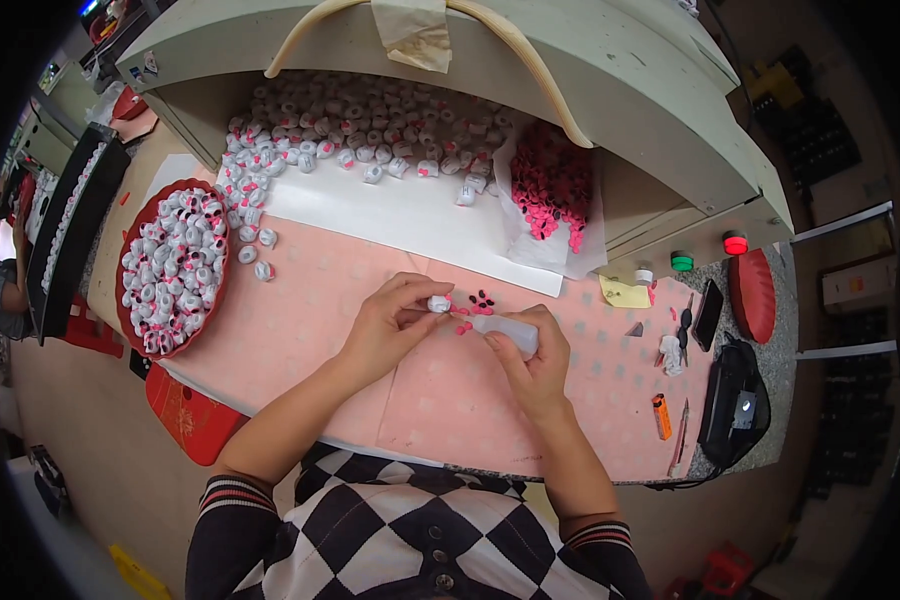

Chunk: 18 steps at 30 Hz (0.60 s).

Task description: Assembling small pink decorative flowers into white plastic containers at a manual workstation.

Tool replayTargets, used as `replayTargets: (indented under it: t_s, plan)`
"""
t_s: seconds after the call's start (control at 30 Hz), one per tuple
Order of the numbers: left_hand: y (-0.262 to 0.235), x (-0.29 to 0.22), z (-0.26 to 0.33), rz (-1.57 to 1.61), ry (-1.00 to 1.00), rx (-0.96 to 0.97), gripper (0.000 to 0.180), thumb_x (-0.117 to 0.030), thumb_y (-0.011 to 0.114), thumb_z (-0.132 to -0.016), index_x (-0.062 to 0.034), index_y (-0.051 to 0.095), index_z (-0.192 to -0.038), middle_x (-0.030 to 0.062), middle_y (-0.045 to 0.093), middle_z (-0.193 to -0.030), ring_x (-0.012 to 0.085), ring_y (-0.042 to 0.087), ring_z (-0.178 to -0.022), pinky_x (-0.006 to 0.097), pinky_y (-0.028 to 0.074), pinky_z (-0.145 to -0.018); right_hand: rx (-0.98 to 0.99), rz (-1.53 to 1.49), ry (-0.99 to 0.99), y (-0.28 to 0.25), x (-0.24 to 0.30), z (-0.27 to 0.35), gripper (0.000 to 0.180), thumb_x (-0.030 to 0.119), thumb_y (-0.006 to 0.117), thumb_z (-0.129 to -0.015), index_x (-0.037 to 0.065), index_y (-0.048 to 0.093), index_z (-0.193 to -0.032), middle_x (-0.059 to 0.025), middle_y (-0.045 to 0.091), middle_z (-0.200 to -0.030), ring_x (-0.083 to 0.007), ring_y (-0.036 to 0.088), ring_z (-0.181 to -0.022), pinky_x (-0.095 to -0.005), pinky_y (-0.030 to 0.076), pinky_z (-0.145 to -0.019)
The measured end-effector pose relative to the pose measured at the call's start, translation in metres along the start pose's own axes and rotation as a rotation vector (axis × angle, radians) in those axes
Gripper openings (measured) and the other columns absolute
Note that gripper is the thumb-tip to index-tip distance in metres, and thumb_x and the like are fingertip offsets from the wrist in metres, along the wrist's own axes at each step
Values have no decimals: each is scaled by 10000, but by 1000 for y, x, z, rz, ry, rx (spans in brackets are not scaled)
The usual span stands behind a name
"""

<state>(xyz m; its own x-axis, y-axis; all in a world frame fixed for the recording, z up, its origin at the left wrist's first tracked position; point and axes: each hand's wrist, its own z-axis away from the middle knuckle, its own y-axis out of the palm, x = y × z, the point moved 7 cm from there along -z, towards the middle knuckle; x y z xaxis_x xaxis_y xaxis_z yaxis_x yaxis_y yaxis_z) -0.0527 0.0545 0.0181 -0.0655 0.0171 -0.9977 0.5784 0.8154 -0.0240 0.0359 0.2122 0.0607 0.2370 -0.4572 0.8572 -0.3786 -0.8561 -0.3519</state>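
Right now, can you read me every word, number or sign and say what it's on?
None is clear enough to quote.
White piece in the left hand: marks too small to read.
Bottle in the right hand: no readable label.
Orange item: marks too small.
Yellow note: any writing too blurred.
Mat: faint marks, too small.

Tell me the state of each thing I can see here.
Left hand: pinching a white piece
Right hand: closed around a squeeze bottle
Squeeze bottle: tipped sideways, nozzle pointing left
Red tray: heaped full
Pink pieces: mostly piled up
Orange lighter: lying flat
Red button: lit or not, unclear
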Motion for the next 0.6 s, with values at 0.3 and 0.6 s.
replayTargets:
  t_s: [0.3,0.6]
  plan:
    - [0,12,0,110,-29,-4,335,96,574,-834,3,577,-1156,103,540,-1151,177,596,-1028,275,545,-872,-17,-6,-23,-2,-2,0,228,88,713,-810,9,554,-953,-76,591,-850,-119,529,-729,-248,425,-640]
    - [2,19,1,188,-102,29,304,85,572,-848,3,574,-1141,95,573,-1138,179,605,-1041,280,528,-894,-31,-14,-31,-4,-1,1,232,90,707,-815,2,551,-963,-79,580,-854,-124,528,-736,-250,429,-645]
